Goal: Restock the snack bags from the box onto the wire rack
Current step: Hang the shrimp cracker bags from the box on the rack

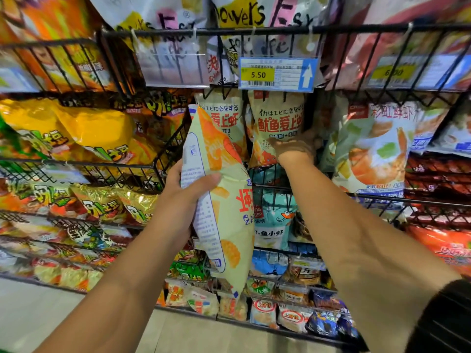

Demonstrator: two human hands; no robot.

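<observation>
The left hand (187, 192) grips an upside-down cream shrimp-snack bag (229, 225); the right hand (295, 149) touches a shelved bag (277, 115), its fingers too blurred to read

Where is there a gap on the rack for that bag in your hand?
A dark slot shows between the cream bag under the right hand and the shrimp bag; the held bag in the left hand might slip in there. The yellow bags and the lower shelves are packed tight. Bare floor lies bottom left.

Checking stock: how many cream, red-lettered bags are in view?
3: held bag in the left hand; left rack bag and right rack bag upright on the wire rack. Others may hide behind.
</observation>
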